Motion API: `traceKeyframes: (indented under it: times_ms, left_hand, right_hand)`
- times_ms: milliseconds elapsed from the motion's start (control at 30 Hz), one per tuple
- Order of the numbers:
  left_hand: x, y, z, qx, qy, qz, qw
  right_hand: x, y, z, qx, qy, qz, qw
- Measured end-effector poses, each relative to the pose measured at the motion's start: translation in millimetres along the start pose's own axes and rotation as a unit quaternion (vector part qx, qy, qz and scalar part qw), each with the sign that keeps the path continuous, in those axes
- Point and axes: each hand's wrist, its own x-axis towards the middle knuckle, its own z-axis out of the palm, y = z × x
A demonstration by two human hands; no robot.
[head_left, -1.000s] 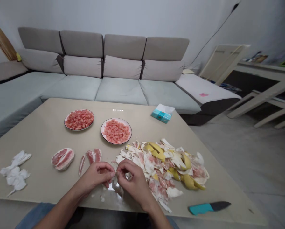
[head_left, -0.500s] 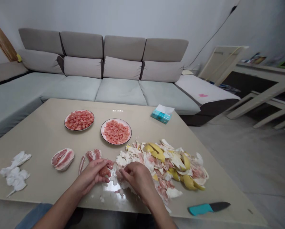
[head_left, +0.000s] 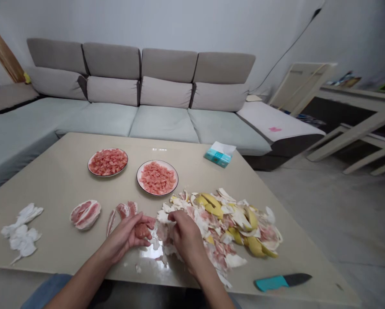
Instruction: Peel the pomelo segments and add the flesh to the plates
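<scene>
My left hand [head_left: 124, 237] is curled around a peeled pink pomelo segment [head_left: 142, 231] a little above the table. To its right, my right hand [head_left: 186, 238] hovers at the near left edge of a heap of pomelo peel and membrane [head_left: 223, 214]. Its fingers are bent inward, and whatever they pinch is too small or hidden to name. Unpeeled pomelo segments [head_left: 123, 210] lie just beyond my left hand. Farther left sits a partly divided pomelo piece [head_left: 85, 214] with white pith on it.
Two plates of pink pomelo flesh, a left plate [head_left: 89, 168] and a right plate [head_left: 176, 183], stand farther back. A tissue pack [head_left: 218, 158] is at the back right, crumpled tissues [head_left: 23, 236] at the left. A knife with a teal handle [head_left: 271, 283] lies near the front right edge.
My right hand has lifted slightly away from me, and its fingers have curled in more. My left hand still holds the pomelo segment, turned a little so that more of it shows.
</scene>
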Motion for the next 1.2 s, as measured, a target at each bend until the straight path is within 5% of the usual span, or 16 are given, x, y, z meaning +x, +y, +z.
traceKeyframes:
  times_ms: [200, 467, 767, 1067, 1200]
  left_hand:
    - [0, -2, -2.0, -0.004, -0.009, 0.013, 1.0]
    - [2, -1, -2.1, -0.018, -0.005, 0.019, 1.0]
    - [-2, -1, -0.7, 0.027, -0.046, -0.011, 0.999]
    - [1, 0, -2.7, -0.033, -0.072, -0.058, 0.995]
    - [3, 5, -4.6, -0.053, -0.068, -0.045, 0.995]
  right_hand:
    - [0, -1, -2, -0.115, -0.02, 0.056, 0.992]
    - [3, -1, 4, 0.004, -0.054, -0.153, 0.987]
    - [0, -4, 12, -0.033, -0.08, -0.218, 0.972]
    - [-4, -4, 18, -0.076, -0.029, -0.251, 0.965]
    - [5, -5, 22, 0.02, -0.033, -0.183, 0.982]
